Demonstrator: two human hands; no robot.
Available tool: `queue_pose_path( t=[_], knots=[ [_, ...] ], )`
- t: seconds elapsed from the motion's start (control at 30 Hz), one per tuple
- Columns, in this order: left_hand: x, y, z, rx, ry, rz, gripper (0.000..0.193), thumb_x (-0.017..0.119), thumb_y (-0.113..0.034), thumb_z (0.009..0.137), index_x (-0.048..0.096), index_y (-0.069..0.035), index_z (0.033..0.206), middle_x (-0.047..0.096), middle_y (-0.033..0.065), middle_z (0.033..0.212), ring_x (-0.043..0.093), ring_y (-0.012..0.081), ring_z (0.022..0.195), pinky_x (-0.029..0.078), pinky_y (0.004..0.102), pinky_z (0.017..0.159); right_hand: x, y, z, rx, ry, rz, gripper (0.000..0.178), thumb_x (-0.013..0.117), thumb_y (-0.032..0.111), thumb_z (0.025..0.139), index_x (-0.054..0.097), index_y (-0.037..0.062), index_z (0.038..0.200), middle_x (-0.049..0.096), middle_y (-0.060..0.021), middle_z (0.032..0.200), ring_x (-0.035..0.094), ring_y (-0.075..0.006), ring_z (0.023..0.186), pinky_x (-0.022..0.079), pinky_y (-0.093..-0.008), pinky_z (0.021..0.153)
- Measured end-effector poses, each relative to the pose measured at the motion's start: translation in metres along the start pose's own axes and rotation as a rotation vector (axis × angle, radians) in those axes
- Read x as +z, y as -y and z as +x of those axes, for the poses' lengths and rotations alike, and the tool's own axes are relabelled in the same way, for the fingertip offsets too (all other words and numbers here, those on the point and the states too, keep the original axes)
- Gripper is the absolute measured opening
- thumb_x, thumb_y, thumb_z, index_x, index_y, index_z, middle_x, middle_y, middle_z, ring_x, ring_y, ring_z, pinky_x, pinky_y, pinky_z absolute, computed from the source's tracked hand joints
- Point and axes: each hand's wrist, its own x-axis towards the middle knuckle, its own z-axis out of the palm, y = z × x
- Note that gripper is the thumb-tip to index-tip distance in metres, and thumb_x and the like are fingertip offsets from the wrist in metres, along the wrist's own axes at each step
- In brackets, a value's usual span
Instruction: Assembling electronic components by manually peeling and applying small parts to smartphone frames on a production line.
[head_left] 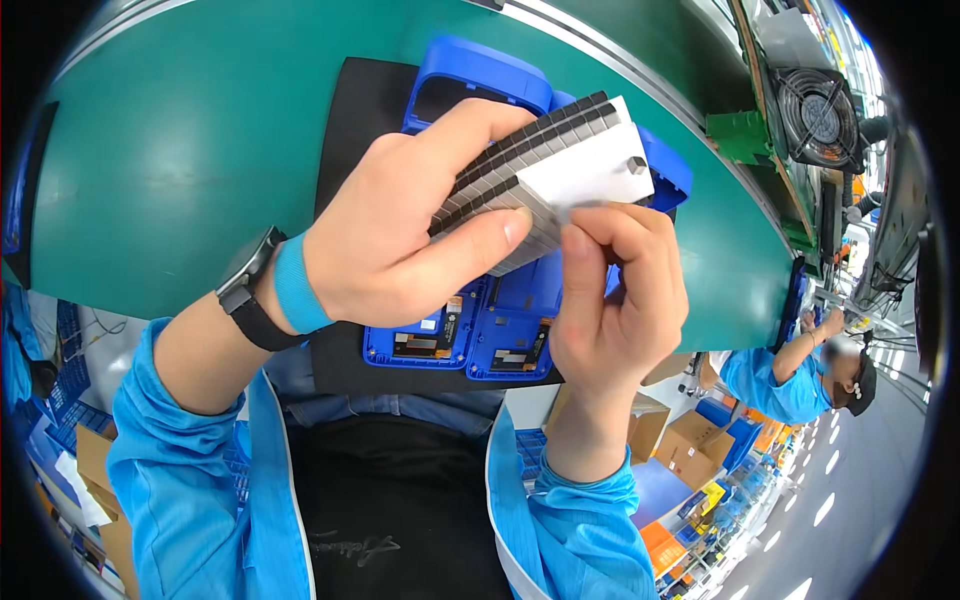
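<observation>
My left hand (375, 225) grips a white backing sheet (588, 168) with rows of small dark grey foam pads on it, the thumb on top and the fingers beneath. A single loose-standing pad (636, 166) sits near the sheet's right edge. The fingertips of my right hand (625, 300) are pinched together at the sheet's lower edge, slightly blurred; what lies between them is too small to make out. Below the hands lie open blue plastic housings (483, 362) with electronic parts inside. Another blue housing (482, 62) is behind the sheet, partly covered.
The housings rest on a black mat (345, 110) on a green table (200, 150). A fan (818, 118) is mounted at the far right. Cardboard boxes (692, 448) stand beyond the near right edge, and another person (780, 385) in blue works at the right.
</observation>
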Motion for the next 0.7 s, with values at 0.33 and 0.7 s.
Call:
queue_pose_path(
  t=[0.33, 0.7],
  knots=[
    [0.008, 0.005, 0.002, 0.034, -0.110, -0.045, 0.037, 0.063, -0.012, 0.091, 0.054, 0.003, 0.123, 0.068, 0.0156, 0.079, 0.070, 0.0279, 0.068, 0.052, 0.0335, 0.061, 0.012, -0.010, 0.004, -0.145, 0.080, -0.081, 0.013, 0.069, -0.008, 0.085, 0.063, -0.0003, 0.092, 0.063, -0.0103, 0.087, 0.059, -0.0180, 0.071, 0.046, -0.0274, 0.060],
    [0.012, 0.008, 0.004, -0.076, -0.193, -0.189, 0.034, 0.063, -0.018, 0.097, 0.057, 0.005, 0.121, 0.069, 0.0143, 0.094, 0.066, 0.0173, 0.085, 0.053, 0.0313, 0.077, 0.001, -0.017, 0.004, -0.152, 0.117, 0.026, 0.008, 0.060, -0.008, 0.090, 0.058, -0.0012, 0.093, 0.058, -0.0092, 0.087, 0.053, -0.0162, 0.073, 0.044, -0.0259, 0.064]
  ],
)
